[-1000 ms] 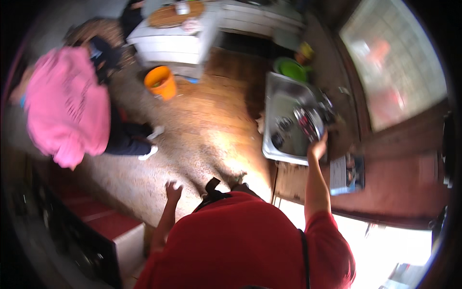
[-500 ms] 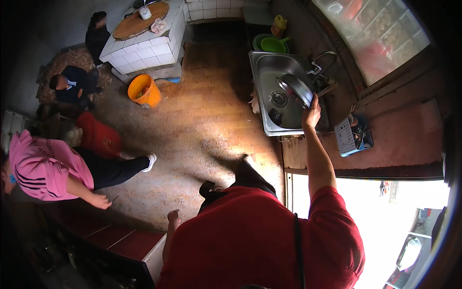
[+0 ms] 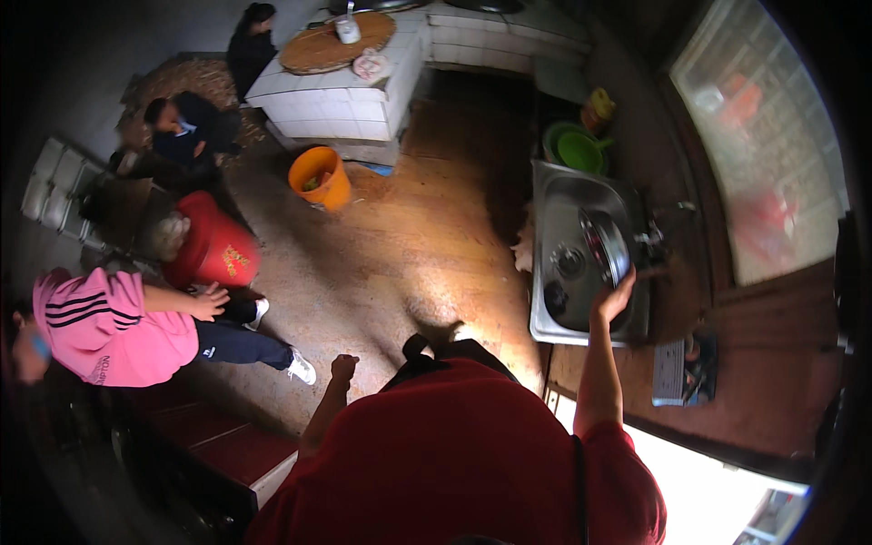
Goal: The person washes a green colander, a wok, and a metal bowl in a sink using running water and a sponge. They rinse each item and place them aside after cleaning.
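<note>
My right hand (image 3: 615,297) grips the near rim of a shiny metal basin (image 3: 615,243) and tilts it on its side over the sink. The steel sink (image 3: 545,320) has a round drain (image 3: 569,262) in its floor and a small dark lump (image 3: 556,297) beside it. The faucet (image 3: 650,238) stands at the sink's right edge. Low beside my body, my left hand (image 3: 344,368) hangs over the floor, fingers curled in and nothing visible in them.
A person in pink (image 3: 118,327) stands at left near a red bucket (image 3: 213,250). Two people are at the far left. An orange bucket (image 3: 331,186) sits by the tiled counter (image 3: 336,118). Green basins (image 3: 581,150) lie beyond the sink; a small basket (image 3: 672,372) lies right.
The view has swung, shifting the room rightward and down. My right hand still holds the tilted basin over the sink. The person in pink has raised an arm toward the red bucket.
</note>
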Available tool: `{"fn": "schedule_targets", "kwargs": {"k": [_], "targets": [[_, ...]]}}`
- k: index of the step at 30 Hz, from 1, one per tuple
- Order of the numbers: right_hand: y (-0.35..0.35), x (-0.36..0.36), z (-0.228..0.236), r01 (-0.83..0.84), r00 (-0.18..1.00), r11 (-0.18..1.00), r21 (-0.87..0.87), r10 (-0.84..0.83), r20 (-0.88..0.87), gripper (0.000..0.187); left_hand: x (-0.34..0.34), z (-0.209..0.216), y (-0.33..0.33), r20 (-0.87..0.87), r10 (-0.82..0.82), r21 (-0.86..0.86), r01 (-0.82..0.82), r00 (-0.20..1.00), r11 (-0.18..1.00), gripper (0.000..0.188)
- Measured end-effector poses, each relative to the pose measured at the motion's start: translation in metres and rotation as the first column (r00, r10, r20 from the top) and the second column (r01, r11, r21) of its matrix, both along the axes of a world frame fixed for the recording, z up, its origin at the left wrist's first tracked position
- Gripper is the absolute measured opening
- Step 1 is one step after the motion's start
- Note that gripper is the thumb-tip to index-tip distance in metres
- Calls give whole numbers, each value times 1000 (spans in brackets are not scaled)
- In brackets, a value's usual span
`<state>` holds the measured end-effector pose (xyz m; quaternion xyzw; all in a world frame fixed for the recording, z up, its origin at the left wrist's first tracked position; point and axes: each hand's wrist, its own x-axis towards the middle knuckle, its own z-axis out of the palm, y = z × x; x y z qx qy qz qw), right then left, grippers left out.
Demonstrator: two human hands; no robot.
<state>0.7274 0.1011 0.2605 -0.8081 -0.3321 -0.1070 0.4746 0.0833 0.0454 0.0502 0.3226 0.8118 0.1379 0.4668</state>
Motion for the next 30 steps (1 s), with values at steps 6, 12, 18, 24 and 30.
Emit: {"fn": "schedule_targets", "kwargs": {"k": [6, 12, 18, 24, 30], "targets": [[26, -7, -14, -57, 997, 994, -98, 61, 39, 54, -21, -16, 34, -84, -359, 69, 365, 930, 929, 31], [36, -10, -35, 91, 994, 993, -80, -96, -55, 54, 11, 20, 105, -78, -78, -58, 74, 994, 996, 25], [58, 5, -63, 160, 785, 979, 123, -51, -617, 42, 18, 7, 220, -193, -465, -153, 441, 864, 884, 27], [149, -17, -19, 333, 101, 853, 402, 392, -915, 23, 33, 17, 354, 161, -247, -76, 261, 956, 962, 20], [237, -99, 13, 304, -123, 884, 357, 407, -905, 16, 109, 94, 467, 523, -478, 119, 495, 705, 861, 23]]}}
